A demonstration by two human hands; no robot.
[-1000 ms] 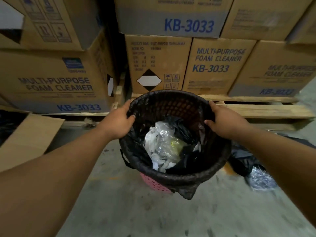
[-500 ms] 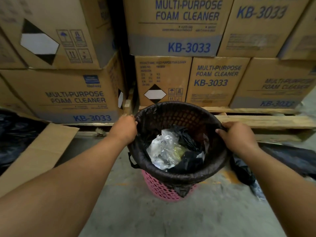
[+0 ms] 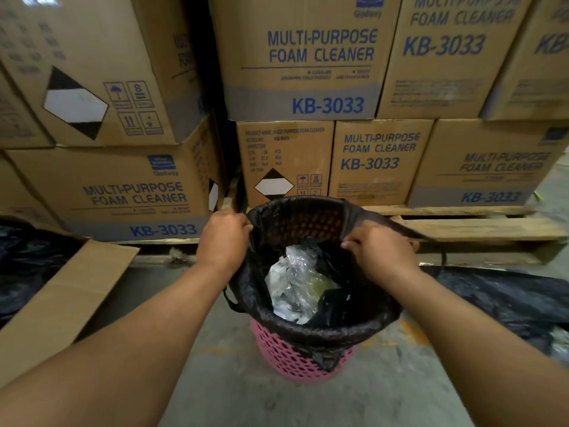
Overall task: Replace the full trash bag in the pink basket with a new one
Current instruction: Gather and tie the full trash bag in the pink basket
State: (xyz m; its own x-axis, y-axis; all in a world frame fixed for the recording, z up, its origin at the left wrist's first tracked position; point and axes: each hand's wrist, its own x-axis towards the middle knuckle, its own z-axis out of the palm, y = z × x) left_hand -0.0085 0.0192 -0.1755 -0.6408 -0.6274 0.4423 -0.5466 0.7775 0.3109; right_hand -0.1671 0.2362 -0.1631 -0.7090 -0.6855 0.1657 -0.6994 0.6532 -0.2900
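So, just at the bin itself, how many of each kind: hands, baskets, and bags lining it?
Hands: 2, the left hand and right hand, each gripping the bag's rim
Pink basket: 1
Black trash bag lining it: 1
Total: 4

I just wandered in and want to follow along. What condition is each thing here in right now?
Black trash bag: in the basket, open-topped, edge folded over the near rim, right side pulled inward.
Pink basket: upright on the floor, lined.
Trash: crumpled plastic inside the bag.
Left hand: grips the bag's edge.
Right hand: grips the bag's edge.
Cardboard boxes: closed, stacked.
Cardboard sheet: flattened.
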